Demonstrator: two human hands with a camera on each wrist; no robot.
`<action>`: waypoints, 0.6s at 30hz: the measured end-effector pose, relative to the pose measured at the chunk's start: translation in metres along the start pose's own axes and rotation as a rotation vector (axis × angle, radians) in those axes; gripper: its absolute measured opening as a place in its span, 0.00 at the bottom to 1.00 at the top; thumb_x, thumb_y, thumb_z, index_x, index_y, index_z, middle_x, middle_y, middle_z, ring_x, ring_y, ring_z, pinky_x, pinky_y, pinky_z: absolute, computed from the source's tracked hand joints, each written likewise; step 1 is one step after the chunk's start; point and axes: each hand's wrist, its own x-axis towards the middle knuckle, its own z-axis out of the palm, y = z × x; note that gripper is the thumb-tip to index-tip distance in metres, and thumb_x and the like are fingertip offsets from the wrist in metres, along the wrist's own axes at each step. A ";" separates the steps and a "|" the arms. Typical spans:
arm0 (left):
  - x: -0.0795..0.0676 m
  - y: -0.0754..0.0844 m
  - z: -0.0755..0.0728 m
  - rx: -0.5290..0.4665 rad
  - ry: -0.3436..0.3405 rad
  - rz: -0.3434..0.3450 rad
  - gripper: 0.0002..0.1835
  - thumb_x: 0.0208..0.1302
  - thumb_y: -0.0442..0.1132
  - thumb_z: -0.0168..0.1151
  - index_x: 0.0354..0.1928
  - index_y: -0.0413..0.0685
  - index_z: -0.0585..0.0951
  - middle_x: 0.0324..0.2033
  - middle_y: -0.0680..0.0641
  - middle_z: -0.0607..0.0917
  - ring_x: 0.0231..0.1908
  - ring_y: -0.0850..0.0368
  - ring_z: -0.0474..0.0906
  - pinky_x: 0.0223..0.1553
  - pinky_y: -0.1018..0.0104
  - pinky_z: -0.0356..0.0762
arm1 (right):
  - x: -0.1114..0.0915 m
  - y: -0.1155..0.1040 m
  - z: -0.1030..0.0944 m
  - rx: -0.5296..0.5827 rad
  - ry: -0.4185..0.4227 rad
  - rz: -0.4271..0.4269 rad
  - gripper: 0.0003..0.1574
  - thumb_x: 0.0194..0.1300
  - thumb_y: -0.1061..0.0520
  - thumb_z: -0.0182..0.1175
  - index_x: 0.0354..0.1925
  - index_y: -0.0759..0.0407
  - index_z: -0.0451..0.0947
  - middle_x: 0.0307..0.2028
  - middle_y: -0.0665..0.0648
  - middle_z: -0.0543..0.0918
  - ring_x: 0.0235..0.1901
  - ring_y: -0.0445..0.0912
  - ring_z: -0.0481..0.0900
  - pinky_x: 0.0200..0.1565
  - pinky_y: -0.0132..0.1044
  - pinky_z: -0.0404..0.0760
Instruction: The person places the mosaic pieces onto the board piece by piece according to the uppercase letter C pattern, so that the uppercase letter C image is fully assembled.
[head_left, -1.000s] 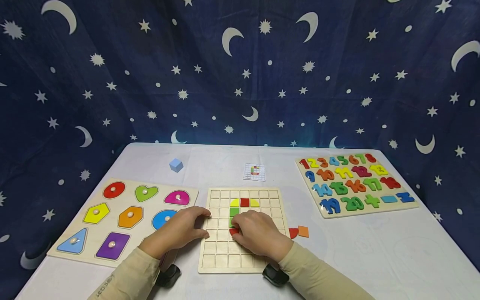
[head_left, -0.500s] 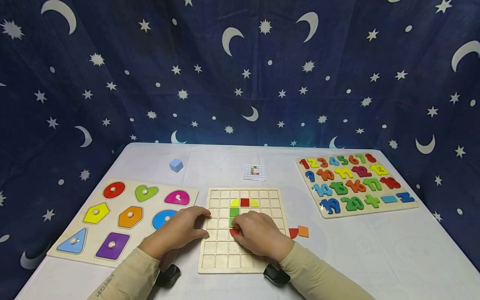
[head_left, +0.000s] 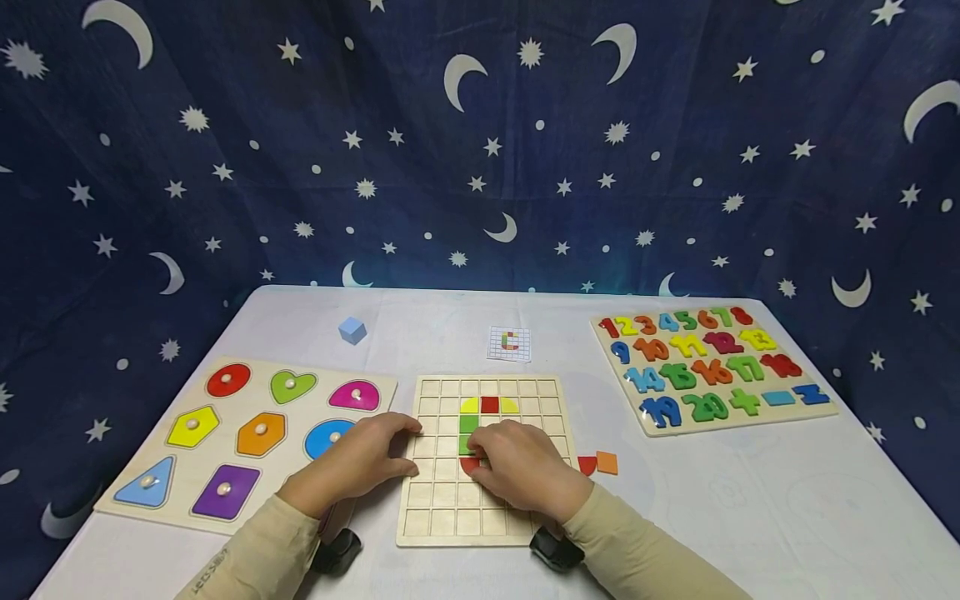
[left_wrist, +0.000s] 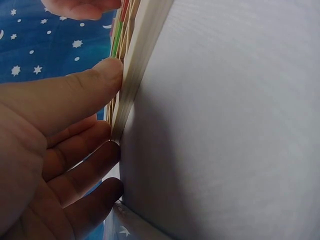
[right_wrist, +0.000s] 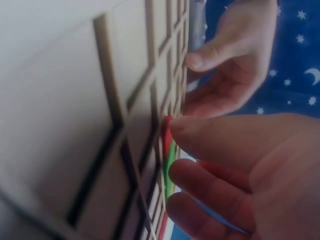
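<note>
A wooden grid board [head_left: 431,521] lies in front of me. Set in its cells are a red square tile [head_left: 489,405] between two yellow quarter-round tiles [head_left: 509,406], with green tiles [head_left: 468,424] down the left side. Below the green ones, a red quarter-round tile [head_left: 469,464] shows beside my right hand [head_left: 525,467]. In the right wrist view that thumb rests right at the red tile, its other fingers extended close to the green. My left hand [head_left: 360,458] touches the board's left edge, thumb and fingertips spread along it in the left wrist view.
Off the board's right edge lie another red quarter-round tile [head_left: 587,466] and an orange square tile [head_left: 607,462]. Behind stands a small pattern card [head_left: 509,343] and a blue cube [head_left: 352,331]. A knobbed shape puzzle [head_left: 300,450] flanks the left, a number puzzle [head_left: 712,371] the right.
My right hand has shifted slightly right, exposing a little more of the red and green tiles. The left hand and the board have stayed put.
</note>
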 end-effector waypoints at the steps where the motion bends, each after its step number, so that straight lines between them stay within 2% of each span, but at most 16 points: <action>1: 0.000 0.000 0.000 -0.001 0.000 -0.002 0.25 0.51 0.36 0.80 0.51 0.41 0.82 0.48 0.49 0.84 0.55 0.48 0.77 0.63 0.50 0.72 | -0.001 0.001 -0.002 0.009 -0.002 0.008 0.06 0.60 0.57 0.68 0.36 0.55 0.82 0.26 0.44 0.78 0.29 0.41 0.75 0.29 0.35 0.76; 6: 0.000 0.000 0.000 0.000 0.000 0.002 0.25 0.50 0.36 0.80 0.51 0.41 0.82 0.48 0.48 0.84 0.55 0.47 0.77 0.63 0.50 0.72 | -0.008 0.010 -0.012 0.039 0.000 0.057 0.11 0.58 0.58 0.68 0.41 0.55 0.83 0.34 0.46 0.83 0.35 0.42 0.79 0.34 0.38 0.79; 14: 0.001 -0.002 0.000 0.008 -0.004 0.011 0.25 0.51 0.36 0.79 0.52 0.41 0.82 0.49 0.47 0.84 0.56 0.46 0.77 0.63 0.49 0.72 | -0.020 0.026 -0.031 0.083 -0.019 0.188 0.14 0.62 0.57 0.69 0.47 0.56 0.83 0.39 0.48 0.84 0.35 0.42 0.76 0.38 0.41 0.78; 18: 0.001 -0.001 0.000 0.010 -0.003 0.007 0.25 0.51 0.36 0.79 0.51 0.42 0.82 0.49 0.47 0.84 0.55 0.47 0.77 0.63 0.50 0.72 | -0.028 0.035 -0.036 0.085 -0.001 0.234 0.15 0.61 0.56 0.70 0.46 0.56 0.83 0.39 0.47 0.84 0.35 0.42 0.77 0.39 0.41 0.79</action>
